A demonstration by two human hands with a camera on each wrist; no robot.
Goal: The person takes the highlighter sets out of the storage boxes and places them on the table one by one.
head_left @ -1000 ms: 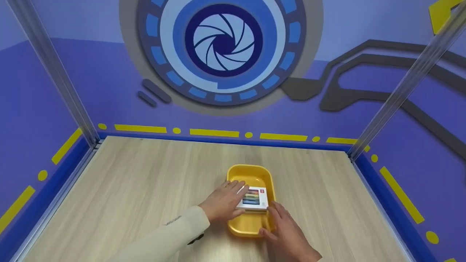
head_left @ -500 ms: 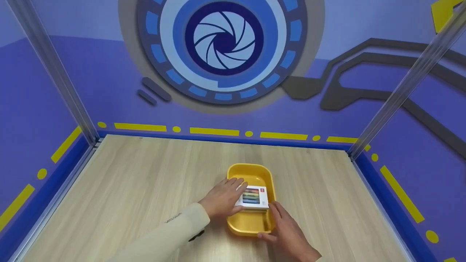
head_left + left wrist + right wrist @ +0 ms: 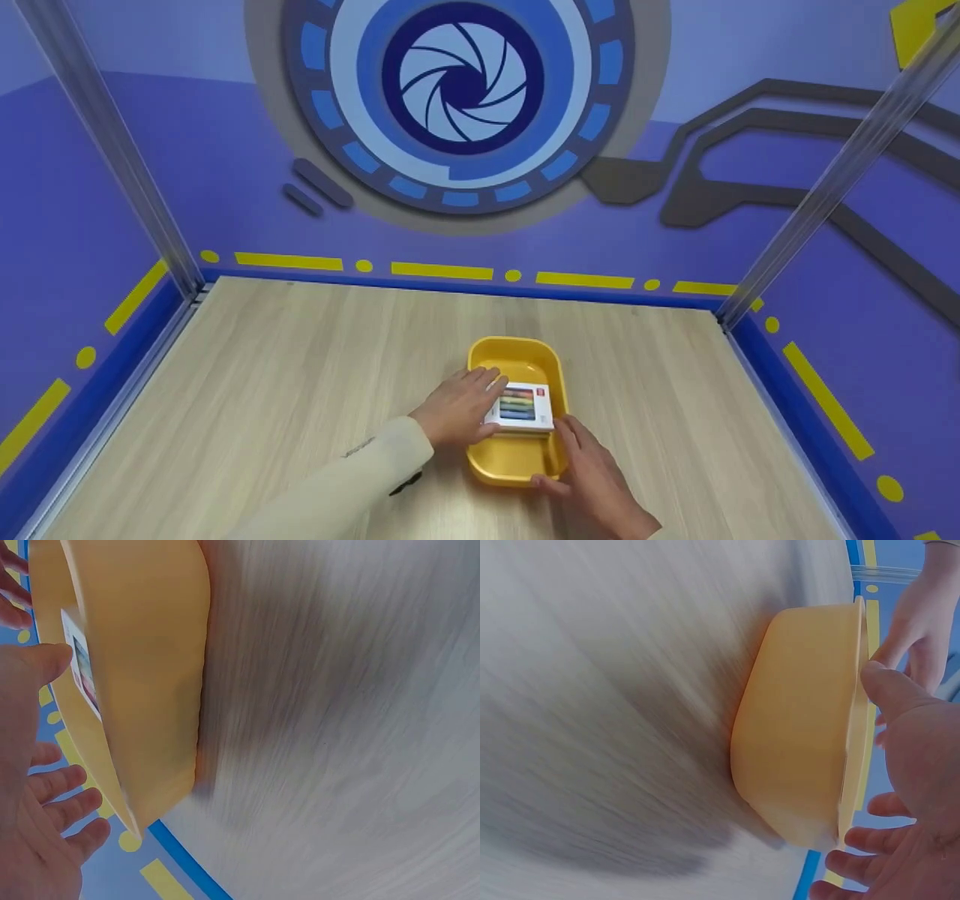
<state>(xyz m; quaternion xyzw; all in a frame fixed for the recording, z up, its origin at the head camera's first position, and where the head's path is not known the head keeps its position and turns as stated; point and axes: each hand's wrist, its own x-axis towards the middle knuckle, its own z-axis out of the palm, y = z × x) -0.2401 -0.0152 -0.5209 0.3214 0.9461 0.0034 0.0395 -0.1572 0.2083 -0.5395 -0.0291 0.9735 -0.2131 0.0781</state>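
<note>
A yellow plastic bin (image 3: 514,474) stands on the table, its long side running away from me. Inside it, around the middle, lies a white crayon box (image 3: 543,409) with a picture of coloured sticks on its top. My left hand (image 3: 459,409) reaches over the bin's left rim, fingers straight across the left part of the box and thumb at its near edge. By the right rim is my right hand (image 3: 600,476), its thumb at the near right corner and its fingers extended along the side. In both wrist views the fingers are spread.
The wooden table (image 3: 322,375) extends around the bin. Blue and purple panels (image 3: 225,172) with yellow marks wall in the back and both sides, with metal posts (image 3: 124,142) at the corners.
The head view has tilted very slightly. Both hands, the bin and the crayon box stay almost where they were, with only small finger shifts.
</note>
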